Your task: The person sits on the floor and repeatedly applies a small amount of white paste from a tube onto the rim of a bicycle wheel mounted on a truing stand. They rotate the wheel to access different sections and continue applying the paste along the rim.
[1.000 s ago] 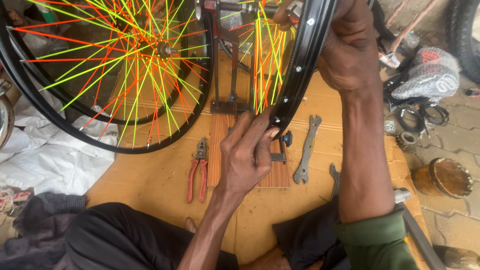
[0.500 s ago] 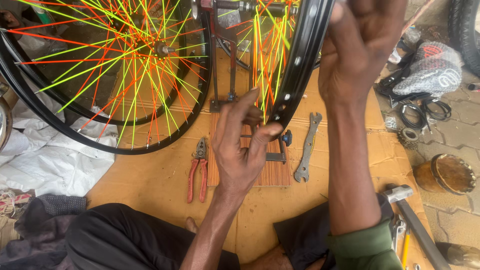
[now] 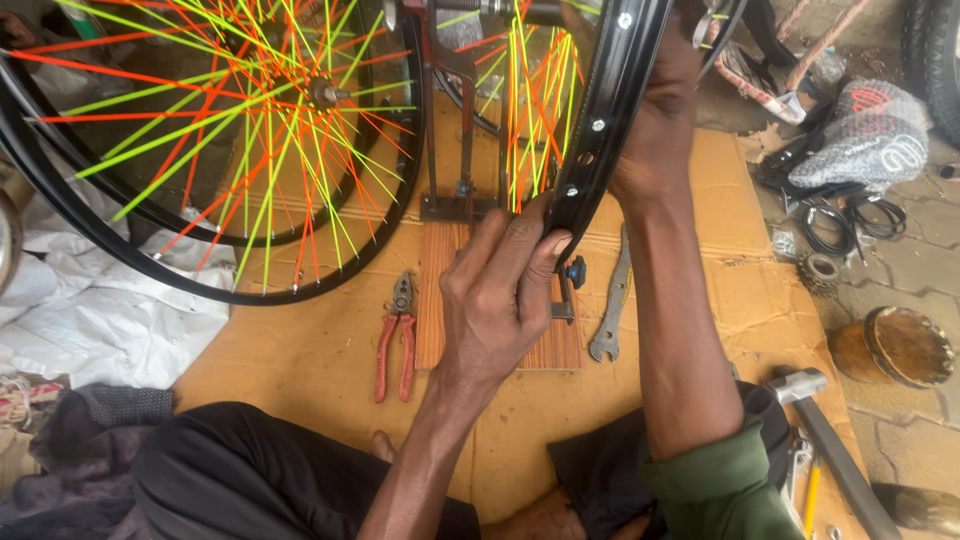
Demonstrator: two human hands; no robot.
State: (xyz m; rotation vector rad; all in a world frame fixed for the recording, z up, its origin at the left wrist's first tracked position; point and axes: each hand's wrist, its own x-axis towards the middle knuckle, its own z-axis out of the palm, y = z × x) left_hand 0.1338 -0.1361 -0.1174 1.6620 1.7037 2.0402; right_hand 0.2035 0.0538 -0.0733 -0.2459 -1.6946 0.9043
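Head view: a black rim (image 3: 608,130) with orange and yellow-green spokes (image 3: 532,110) is mounted in a truing stand (image 3: 462,170). Left hand (image 3: 500,295) is closed on its lower edge, right hand (image 3: 660,130) on its outer side. Truing step judged; next, slow rotation is called for.

Glossy black metal wheel rim (image 3: 600,150); ribbed brown wooden board (image 3: 440,320); matt tan cardboard sheet (image 3: 300,360); red rubber-handled steel pliers (image 3: 397,335).
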